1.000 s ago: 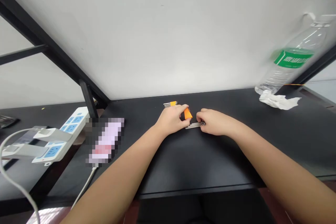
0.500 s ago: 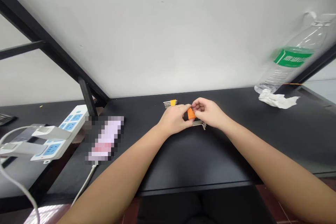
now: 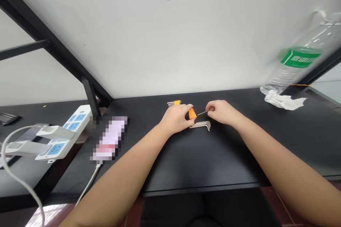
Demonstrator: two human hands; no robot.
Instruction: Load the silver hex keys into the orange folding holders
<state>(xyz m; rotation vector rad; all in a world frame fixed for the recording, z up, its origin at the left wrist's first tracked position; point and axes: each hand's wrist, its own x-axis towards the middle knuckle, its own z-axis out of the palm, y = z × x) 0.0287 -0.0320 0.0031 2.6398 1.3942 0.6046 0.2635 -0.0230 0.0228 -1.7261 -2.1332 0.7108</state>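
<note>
My left hand (image 3: 178, 117) is closed around an orange and black hex key holder (image 3: 192, 113), which it keeps just above the black table. Between the fingertips of my right hand (image 3: 220, 111) is one thin hex key (image 3: 203, 112), its free end pointing left at the holder; whether the tip touches the holder I cannot tell. Several bent silver hex keys (image 3: 204, 125) lie side by side on the table, just below the holder. Behind my left hand lies a second orange holder (image 3: 177, 102) with several metal shafts sticking out to the left, partly hidden by the hand.
A phone (image 3: 110, 138) on a white cable lies left on the black table (image 3: 202, 163). Farther left is a white power strip (image 3: 77, 124) with plugs. A large plastic bottle (image 3: 301, 56) and crumpled tissue (image 3: 285, 100) are at the right, near the wall.
My right hand has moved right, away from the holder, and a hex key now shows in its fingers. My left hand still grips the holder in nearly the same place.
</note>
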